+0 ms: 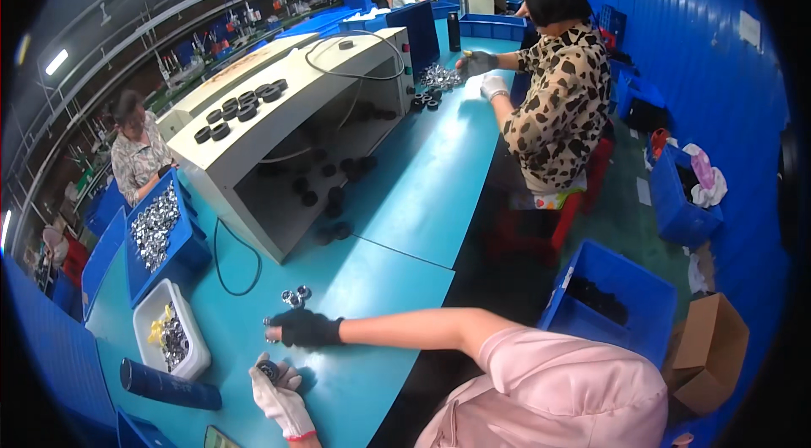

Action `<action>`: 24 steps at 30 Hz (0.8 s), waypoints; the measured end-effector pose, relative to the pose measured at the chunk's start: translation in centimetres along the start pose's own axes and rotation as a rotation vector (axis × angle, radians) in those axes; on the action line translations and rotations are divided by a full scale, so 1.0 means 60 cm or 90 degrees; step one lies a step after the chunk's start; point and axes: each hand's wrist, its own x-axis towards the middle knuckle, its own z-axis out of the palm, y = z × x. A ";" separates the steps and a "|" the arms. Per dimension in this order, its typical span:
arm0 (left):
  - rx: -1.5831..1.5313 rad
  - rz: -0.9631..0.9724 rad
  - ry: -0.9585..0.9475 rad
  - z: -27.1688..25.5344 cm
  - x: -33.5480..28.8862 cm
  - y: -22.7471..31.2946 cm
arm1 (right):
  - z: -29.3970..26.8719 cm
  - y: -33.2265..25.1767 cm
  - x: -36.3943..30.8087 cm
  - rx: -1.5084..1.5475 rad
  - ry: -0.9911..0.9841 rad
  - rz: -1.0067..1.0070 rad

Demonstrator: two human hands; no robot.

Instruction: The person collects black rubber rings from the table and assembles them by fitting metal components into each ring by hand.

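My left hand [283, 396], in a white knit glove with a red cuff, is closed round a small dark round part [269, 370] near the table's front edge. Just beyond it, my right hand [308, 330] wears a black fingerless glove and reaches in from the right. Its bare fingertips are bent around a small shiny metal part [269, 322], mostly hidden by the fingers. A few chrome ring-like parts [296, 297] lie on the teal table right beside this hand.
A white tray [203, 359] of small parts, a dark blue cylinder [169, 385] and a blue bin [179, 258] of metal parts stand at left. A cream open-fronted box [203, 156] holds black rings. A co-worker [557, 101] in a spotted top handles metal parts [441, 76] further along.
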 end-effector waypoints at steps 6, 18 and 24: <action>0.025 -0.011 -0.033 0.023 -0.015 0.015 | -0.242 0.051 -0.026 0.826 0.067 -0.020; 0.039 0.001 -0.037 0.009 -0.013 0.012 | -0.435 -0.058 -0.158 0.313 0.589 0.014; 0.054 0.006 -0.050 0.017 -0.015 0.012 | -0.467 -0.007 -0.157 0.277 0.619 0.038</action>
